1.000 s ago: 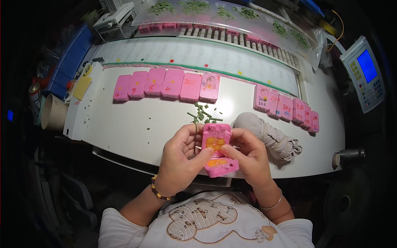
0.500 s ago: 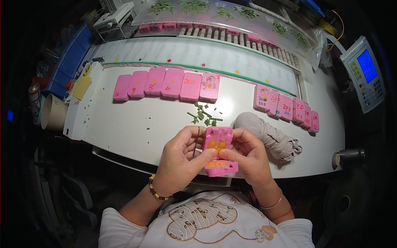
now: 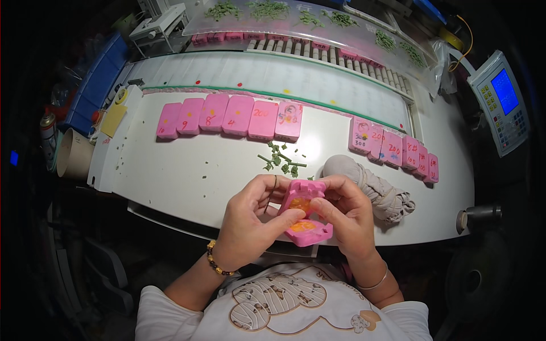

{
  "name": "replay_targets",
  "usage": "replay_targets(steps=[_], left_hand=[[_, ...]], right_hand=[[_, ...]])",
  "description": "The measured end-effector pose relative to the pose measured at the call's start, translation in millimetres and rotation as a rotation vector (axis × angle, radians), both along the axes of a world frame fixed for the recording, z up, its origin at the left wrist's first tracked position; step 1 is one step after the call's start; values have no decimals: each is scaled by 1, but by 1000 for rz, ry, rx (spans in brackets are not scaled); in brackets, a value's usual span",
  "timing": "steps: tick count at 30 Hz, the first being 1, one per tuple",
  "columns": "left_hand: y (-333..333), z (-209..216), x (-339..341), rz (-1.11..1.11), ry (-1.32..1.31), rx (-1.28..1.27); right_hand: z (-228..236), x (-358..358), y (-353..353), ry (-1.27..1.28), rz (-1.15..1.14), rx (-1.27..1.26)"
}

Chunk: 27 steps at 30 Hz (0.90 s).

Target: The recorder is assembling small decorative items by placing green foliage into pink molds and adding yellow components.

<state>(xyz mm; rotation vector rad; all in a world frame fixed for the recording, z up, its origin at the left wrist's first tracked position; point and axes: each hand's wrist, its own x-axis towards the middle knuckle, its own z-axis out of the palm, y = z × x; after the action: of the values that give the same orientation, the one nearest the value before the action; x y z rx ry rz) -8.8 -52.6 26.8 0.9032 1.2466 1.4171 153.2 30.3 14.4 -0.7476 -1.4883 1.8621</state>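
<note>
Above the table's near edge, my left hand and my right hand hold a pink rubber mold spread open between them. Orange-yellow patches show on the inner faces of both mold halves. My thumbs press inside the opening, while the fingers curl round the back and sides. Just beyond my hands lies a small scatter of green wax pieces, some of them stick-shaped. A dark cord or band hangs near my left fingers. What lies under the thumbs is hidden.
Pink mold blocks stand in a left row and a right row. A grey cloth bundle lies beside my right hand. Behind are a pale belt with coloured dots, rollers, and a clear tray of green pieces. A control panel stands right.
The mold has shifted slightly right and toward me, its upper half tilting and its near half turning. My right thumb has lifted away from the left one. The belt's dots have moved left.
</note>
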Motion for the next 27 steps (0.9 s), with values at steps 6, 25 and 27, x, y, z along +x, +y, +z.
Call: replay_targets(steps=[6,25,27], left_hand=[[-1,-10,0,36,-30,32],[1,-8,-2,-47,-33,59],[0,-8,-3,-27,-30,42]], right_hand=[[-4,-2,1,4,13,12],[-2,-7,-4,52,-103,-61],[-2,-7,-4,45,-111,-45]])
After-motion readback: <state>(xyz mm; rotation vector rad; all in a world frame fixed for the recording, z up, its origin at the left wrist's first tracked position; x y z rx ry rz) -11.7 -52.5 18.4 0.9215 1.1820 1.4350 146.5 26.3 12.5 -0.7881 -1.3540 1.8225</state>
